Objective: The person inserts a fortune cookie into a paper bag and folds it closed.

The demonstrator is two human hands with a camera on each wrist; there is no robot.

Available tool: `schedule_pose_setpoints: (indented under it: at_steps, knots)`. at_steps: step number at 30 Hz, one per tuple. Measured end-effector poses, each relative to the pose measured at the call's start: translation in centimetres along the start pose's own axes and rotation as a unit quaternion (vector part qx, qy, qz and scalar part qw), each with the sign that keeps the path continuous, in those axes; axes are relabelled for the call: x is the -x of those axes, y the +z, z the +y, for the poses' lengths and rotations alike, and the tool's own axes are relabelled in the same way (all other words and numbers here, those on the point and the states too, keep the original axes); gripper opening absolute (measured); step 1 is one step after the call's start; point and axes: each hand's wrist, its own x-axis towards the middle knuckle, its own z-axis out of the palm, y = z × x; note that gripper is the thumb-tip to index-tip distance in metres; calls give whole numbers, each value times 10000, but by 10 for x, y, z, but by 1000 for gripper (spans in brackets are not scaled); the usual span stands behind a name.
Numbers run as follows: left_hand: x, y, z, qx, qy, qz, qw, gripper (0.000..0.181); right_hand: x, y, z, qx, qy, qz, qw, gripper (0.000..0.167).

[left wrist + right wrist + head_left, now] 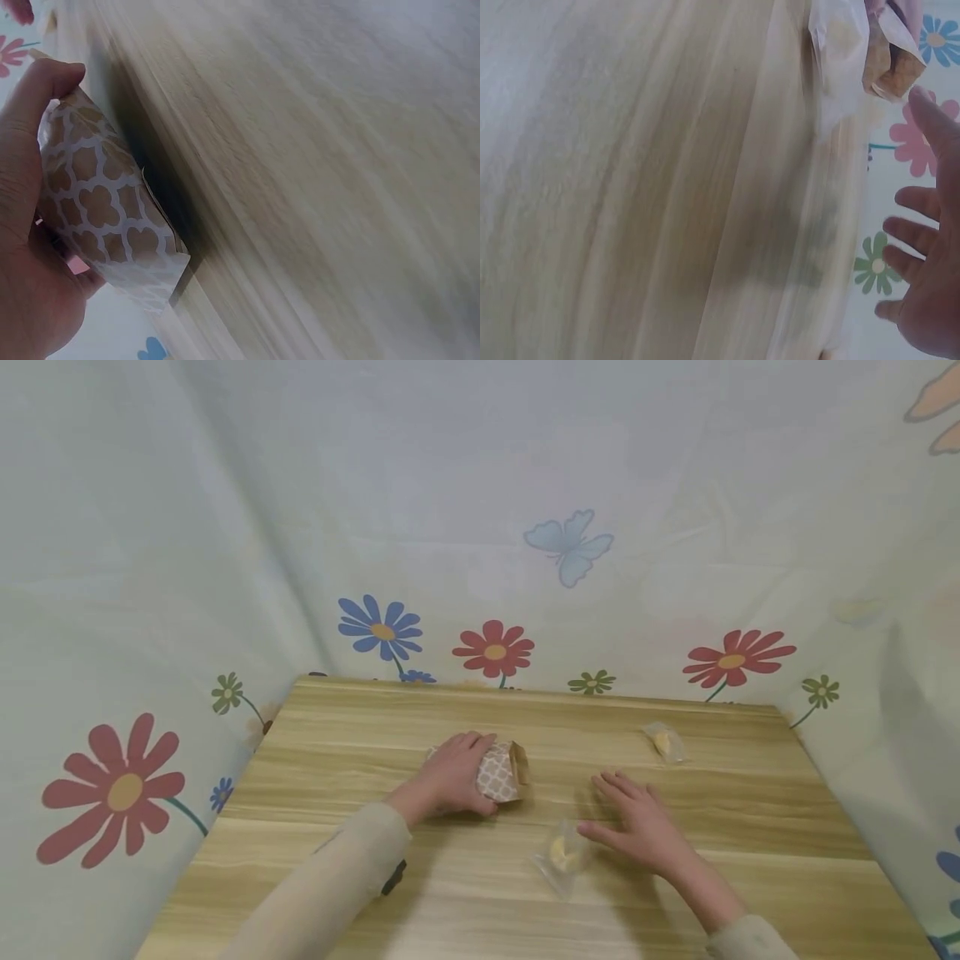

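There on the table (712, 810) sat the bag (498, 771), just below mid-frame under the left hand (453, 777), near packet (562, 856) lower by the right hand (637, 822), far packet (665, 743) right, beyond that hand!

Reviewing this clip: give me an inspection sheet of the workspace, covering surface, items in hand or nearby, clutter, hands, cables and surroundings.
Surface: wood-grain table.
Job's things: patterned bag, lying with its open end to the right; near packet and far packet, both in clear wrapping, outside the bag.
Clutter: nothing seen; a dark object shows at the left sleeve, too unclear to name.
Left hand: grips the bag.
Right hand: fingers extended, thumb beside the near packet; contact unclear.
Cables: nothing seen.
Surroundings: pale backdrop printed with flowers and butterflies.
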Motion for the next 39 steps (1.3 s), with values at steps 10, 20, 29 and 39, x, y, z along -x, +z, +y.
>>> schedule_pose_setpoints:
  at_steps: [10, 20, 29, 39]
  knots:
    - [11, -2, -11, -54, -18, 10, 10000, 122, -1, 12, -13, -507, -525, -251, 9970, 71]
    - [17, -2, -14, -88, 27, 43, 9999, 121, 2, 19, -16, -666, -562, -533, 9948, 71]
    - [20, 0, -15, -235, 20, 14, 9997, 120, -2, 22, -13, -627, -696, -324, 9951, 60]
    - [24, -2, -13, -214, -35, -3, 9998, 119, -20, 13, 0, -671, -1139, -454, 9902, 47]
